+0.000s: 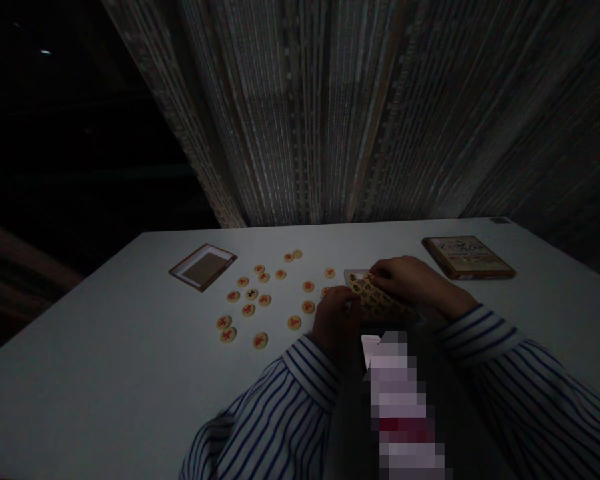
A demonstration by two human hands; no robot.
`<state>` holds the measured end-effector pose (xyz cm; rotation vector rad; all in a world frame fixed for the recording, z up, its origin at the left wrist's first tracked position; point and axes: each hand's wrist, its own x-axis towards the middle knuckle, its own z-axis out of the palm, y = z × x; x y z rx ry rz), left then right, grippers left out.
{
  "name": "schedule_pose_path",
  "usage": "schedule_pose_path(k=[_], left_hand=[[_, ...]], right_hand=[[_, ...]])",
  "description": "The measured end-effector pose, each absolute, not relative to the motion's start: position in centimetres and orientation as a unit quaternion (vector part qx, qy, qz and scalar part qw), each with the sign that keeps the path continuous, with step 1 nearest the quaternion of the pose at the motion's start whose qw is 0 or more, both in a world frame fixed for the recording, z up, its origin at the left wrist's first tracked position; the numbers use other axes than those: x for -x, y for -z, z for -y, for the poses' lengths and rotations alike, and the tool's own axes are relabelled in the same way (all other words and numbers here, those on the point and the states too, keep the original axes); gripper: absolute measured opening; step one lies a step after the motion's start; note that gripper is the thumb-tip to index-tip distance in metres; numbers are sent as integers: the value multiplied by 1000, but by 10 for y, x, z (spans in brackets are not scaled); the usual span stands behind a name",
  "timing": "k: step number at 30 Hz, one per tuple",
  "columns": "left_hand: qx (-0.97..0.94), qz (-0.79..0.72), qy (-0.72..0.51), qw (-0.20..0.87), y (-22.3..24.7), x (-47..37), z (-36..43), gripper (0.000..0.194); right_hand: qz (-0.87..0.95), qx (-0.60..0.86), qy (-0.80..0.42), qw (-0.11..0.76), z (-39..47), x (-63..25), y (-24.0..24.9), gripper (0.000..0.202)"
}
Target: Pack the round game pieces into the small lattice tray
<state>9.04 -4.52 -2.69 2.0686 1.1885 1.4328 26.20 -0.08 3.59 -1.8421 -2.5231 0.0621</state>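
Head view: both hands work over a pale-edged tray (351, 273) of round game pieces (377, 303).
The right hand (410, 280) and left hand (337, 317) have curled fingers, hiding the tray's sides; I cannot tell their grip. Loose pieces (249, 310), mostly red-marked, lie left, near a shallow box (206, 269); a patterned box (467, 257) sits right.

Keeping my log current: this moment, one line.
left hand: at tray | right hand: at tray | xiangqi pieces: in tray, on table

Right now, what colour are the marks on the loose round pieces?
Mostly red on the loose pieces, one black; head view.
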Motion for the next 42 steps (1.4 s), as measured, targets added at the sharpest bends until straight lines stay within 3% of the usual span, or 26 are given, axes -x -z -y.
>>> schedule_pose_path(k=[42], left_hand=[[-733, -424, -495, 195, 25, -90, 47, 14]], right_hand=[[836, 548, -20, 24, -2, -262, -30, 32]])
